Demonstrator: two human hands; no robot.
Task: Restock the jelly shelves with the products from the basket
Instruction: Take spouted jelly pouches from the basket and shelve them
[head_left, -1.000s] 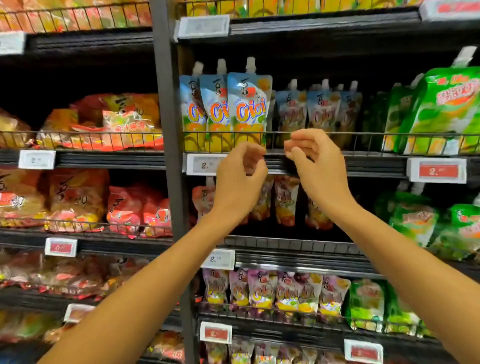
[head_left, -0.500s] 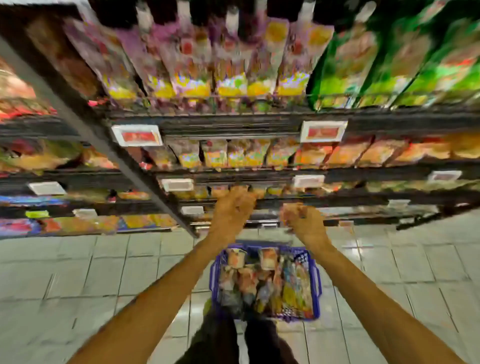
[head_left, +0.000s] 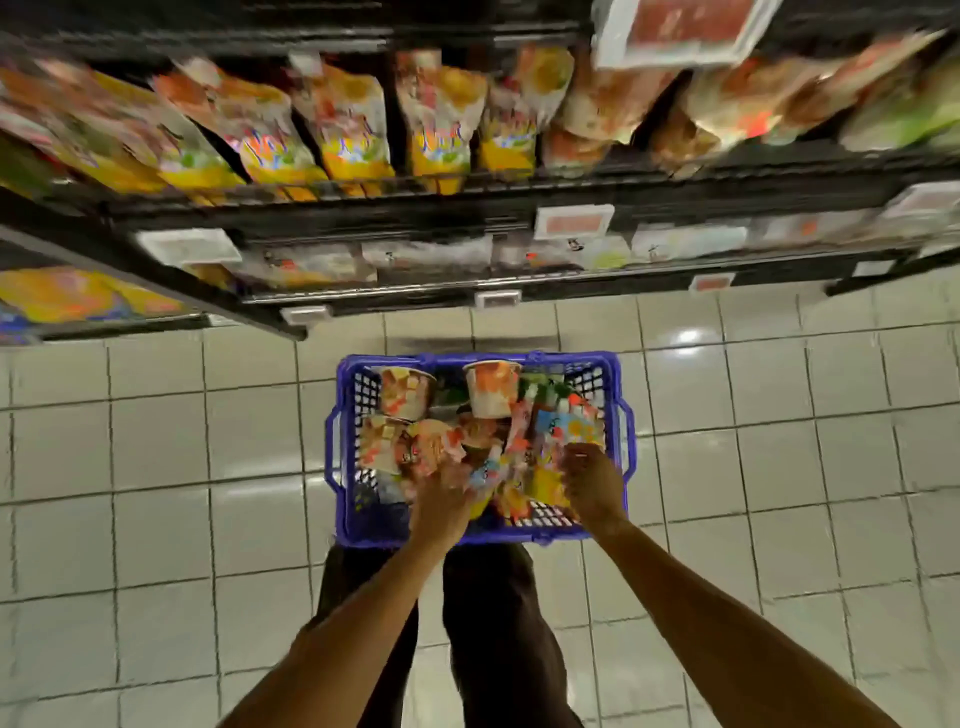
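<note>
Since half a second ago the left hand and right hand have dropped: then they hovered over the far rim of the basket, now both are inside it, in its near half. The camera has tipped lower as well, so fewer shelf tiers show beyond the basket.

Head view. Blue basket on the pale tiled floor, directly ahead of the person's dark trouser legs.
- left hand: near-left part of the basket, fingers pushed in among the packs. Motion blur; cannot tell whether its grip is apart or clamped on anything.
- right hand: near-right part of the basket, back of the hand up, fingertips down on the jelly pouches. Grip likewise cannot be told.
- jelly pouches: bunched along the basket's right side and middle.
- jelly cups: two at the basket's far end, wide ends toward the far rim; more along its left side.

Beyond the basket's far rim stand the shelves, dark-framed. Orange-and-yellow shelf pouches line one tier; price tags sit on the shelf edges. All of it blurred.
</note>
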